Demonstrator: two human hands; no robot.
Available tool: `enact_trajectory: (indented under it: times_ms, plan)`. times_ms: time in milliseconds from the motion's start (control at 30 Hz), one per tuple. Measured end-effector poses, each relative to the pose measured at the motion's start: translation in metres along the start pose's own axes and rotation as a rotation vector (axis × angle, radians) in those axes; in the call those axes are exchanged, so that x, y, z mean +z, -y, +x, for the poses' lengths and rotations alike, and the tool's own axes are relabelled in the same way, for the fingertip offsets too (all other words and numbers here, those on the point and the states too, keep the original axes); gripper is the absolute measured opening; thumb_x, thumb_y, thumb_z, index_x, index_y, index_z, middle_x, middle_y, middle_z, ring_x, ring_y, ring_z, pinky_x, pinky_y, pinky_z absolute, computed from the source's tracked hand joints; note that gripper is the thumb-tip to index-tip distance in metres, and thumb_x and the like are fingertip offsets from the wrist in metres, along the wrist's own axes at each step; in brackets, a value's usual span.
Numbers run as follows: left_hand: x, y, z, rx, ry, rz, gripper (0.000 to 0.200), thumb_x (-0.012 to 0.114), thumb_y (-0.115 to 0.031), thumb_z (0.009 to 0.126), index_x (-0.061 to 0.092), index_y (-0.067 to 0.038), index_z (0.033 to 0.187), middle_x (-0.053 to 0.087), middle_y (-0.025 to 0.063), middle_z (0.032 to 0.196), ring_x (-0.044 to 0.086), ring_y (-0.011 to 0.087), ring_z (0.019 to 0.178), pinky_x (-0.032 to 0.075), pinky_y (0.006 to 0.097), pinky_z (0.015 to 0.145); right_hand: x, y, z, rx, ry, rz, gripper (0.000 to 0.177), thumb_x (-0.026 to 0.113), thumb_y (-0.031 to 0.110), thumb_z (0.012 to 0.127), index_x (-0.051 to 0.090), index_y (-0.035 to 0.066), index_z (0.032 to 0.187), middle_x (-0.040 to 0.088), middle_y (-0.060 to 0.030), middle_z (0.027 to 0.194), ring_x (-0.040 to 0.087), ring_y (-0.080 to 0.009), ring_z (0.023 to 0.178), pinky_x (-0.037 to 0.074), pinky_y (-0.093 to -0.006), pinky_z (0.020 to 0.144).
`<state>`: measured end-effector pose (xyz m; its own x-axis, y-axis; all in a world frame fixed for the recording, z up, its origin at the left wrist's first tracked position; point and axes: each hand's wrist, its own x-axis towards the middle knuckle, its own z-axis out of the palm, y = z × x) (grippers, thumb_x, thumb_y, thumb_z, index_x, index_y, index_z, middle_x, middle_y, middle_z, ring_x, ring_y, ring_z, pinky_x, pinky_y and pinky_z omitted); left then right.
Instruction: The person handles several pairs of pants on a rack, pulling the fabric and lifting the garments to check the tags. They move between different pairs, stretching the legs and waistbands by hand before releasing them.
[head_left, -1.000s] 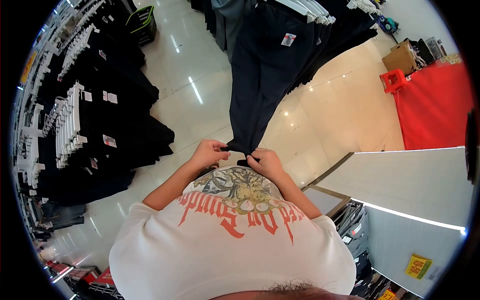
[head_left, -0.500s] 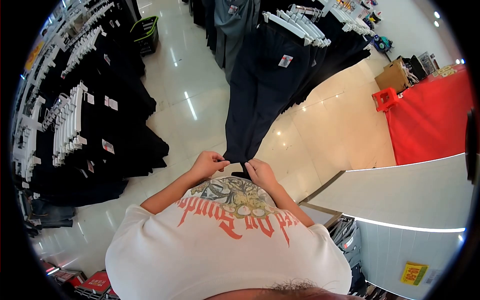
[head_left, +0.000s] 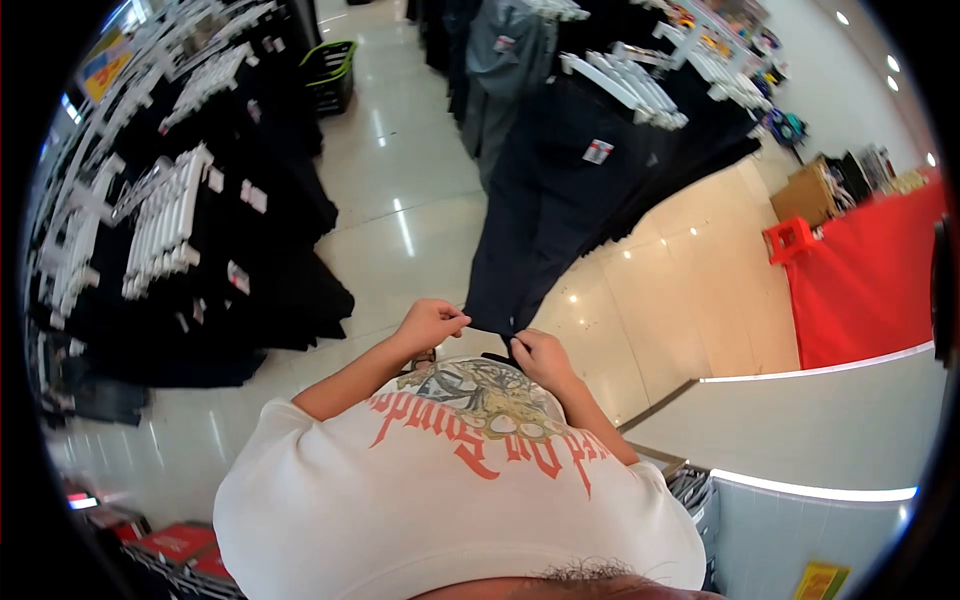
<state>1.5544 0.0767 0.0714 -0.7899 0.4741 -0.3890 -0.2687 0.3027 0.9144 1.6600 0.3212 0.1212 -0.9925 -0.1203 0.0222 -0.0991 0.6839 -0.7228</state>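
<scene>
A pair of dark navy trousers [head_left: 530,200] hangs from a white hanger [head_left: 605,85] on the rack ahead, with the legs drawn toward me. My left hand [head_left: 432,326] pinches the left corner of the leg hem between thumb and fingers. At the hem's other corner, my right hand [head_left: 545,360] has its fingers closed on the cloth. Between the two hands the hem edge is stretched out just in front of my white T-shirt [head_left: 440,500]. A white and red tag [head_left: 598,151] shows near the waist of the trousers.
Racks of black trousers [head_left: 270,290] on white hangers line the left side. A black and green basket [head_left: 328,78] stands on the floor beyond. To the right are a red stool [head_left: 789,241], a red-covered table [head_left: 870,280], a cardboard box [head_left: 806,193] and a grey panel [head_left: 800,420].
The view has turned, so the surroundings sit further right and lower. My hands have moved slightly apart along the hem, both still holding it.
</scene>
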Motion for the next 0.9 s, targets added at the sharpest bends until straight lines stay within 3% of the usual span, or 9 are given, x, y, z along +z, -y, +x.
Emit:
enact_trajectory:
  times_ms: [67, 200, 400, 533, 633, 667, 767, 900]
  plan:
    - [0.0, -0.003, -0.008, 0.043, 0.017, 0.054, 0.02, 0.071, -0.011, 0.09, 0.072, 0.004, 0.102, 0.073, 0.0083, 0.082, 0.067, 0.0117, 0.068, 0.052, 0.0255, 0.061, 0.003, -0.001, 0.0, -0.004, -0.033, 0.023, 0.021, 0.061, 0.017, 0.091, 0.063, -0.001, 0.081, 0.061, -0.0204, 0.078, 0.061, -0.0405, 0.077, 0.049, -0.0467, 0.069]
    - [-0.001, 0.0, -0.017, -0.073, 0.062, 0.013, 0.022, 0.063, -0.011, 0.091, 0.073, 0.005, 0.103, 0.074, 0.0082, 0.081, 0.064, 0.0094, 0.064, 0.051, 0.0263, 0.057, 0.002, 0.0, 0.001, -0.065, -0.033, 0.042, 0.016, 0.064, 0.013, 0.088, 0.063, -0.002, 0.082, 0.06, -0.0193, 0.076, 0.06, -0.0391, 0.072, 0.048, -0.0441, 0.064]
    - [0.001, 0.0, -0.02, -0.098, 0.1, 0.117, 0.024, 0.065, -0.019, 0.095, 0.076, 0.0, 0.102, 0.075, 0.0077, 0.081, 0.067, 0.0089, 0.067, 0.049, 0.0254, 0.054, 0.001, -0.002, 0.0, -0.121, -0.045, 0.065, 0.016, 0.065, 0.012, 0.085, 0.063, -0.002, 0.079, 0.058, -0.019, 0.072, 0.059, -0.0381, 0.067, 0.047, -0.0433, 0.061]
    - [0.008, -0.035, -0.033, -0.109, 0.102, 0.03, 0.028, 0.062, -0.016, 0.099, 0.073, 0.009, 0.097, 0.075, 0.0159, 0.086, 0.075, 0.0207, 0.079, 0.06, 0.0308, 0.073, -0.003, -0.003, -0.003, -0.106, -0.038, 0.081, 0.016, 0.066, 0.012, 0.084, 0.063, -0.002, 0.078, 0.057, -0.0193, 0.071, 0.059, -0.0376, 0.066, 0.046, -0.0421, 0.059]
    - [0.009, -0.024, -0.026, -0.088, 0.145, -0.047, 0.027, 0.061, -0.015, 0.098, 0.073, 0.009, 0.097, 0.075, 0.0153, 0.086, 0.075, 0.0208, 0.081, 0.06, 0.0309, 0.074, -0.001, -0.004, -0.004, -0.108, -0.055, 0.074, 0.016, 0.065, 0.012, 0.084, 0.063, -0.002, 0.078, 0.058, -0.0196, 0.071, 0.059, -0.0381, 0.065, 0.046, -0.0426, 0.059]
    - [0.01, -0.015, -0.02, -0.037, 0.189, -0.117, 0.023, 0.059, -0.011, 0.098, 0.074, 0.008, 0.097, 0.075, 0.0138, 0.087, 0.074, 0.0186, 0.082, 0.059, 0.0296, 0.076, -0.002, -0.005, -0.005, -0.105, -0.062, 0.073, 0.016, 0.065, 0.013, 0.085, 0.064, -0.002, 0.079, 0.058, -0.0197, 0.071, 0.059, -0.0383, 0.065, 0.046, -0.0427, 0.059]
    - [0.003, -0.021, -0.022, -0.043, 0.228, 0.04, 0.022, 0.066, -0.017, 0.092, 0.077, -0.003, 0.103, 0.076, 0.0042, 0.084, 0.064, 0.007, 0.065, 0.046, 0.0227, 0.054, -0.003, -0.007, -0.005, -0.104, -0.074, 0.067, 0.016, 0.064, 0.013, 0.085, 0.064, -0.002, 0.079, 0.058, -0.0199, 0.071, 0.059, -0.0388, 0.065, 0.046, -0.0428, 0.059]
    - [0.003, -0.015, -0.013, -0.009, 0.173, 0.153, 0.022, 0.072, -0.016, 0.084, 0.078, -0.002, 0.1, 0.075, 0.0052, 0.082, 0.064, 0.0106, 0.068, 0.052, 0.0259, 0.065, -0.008, -0.009, -0.002, -0.108, -0.079, 0.048, 0.016, 0.065, 0.013, 0.085, 0.064, -0.002, 0.079, 0.058, -0.0202, 0.072, 0.059, -0.0387, 0.066, 0.047, -0.0424, 0.059]
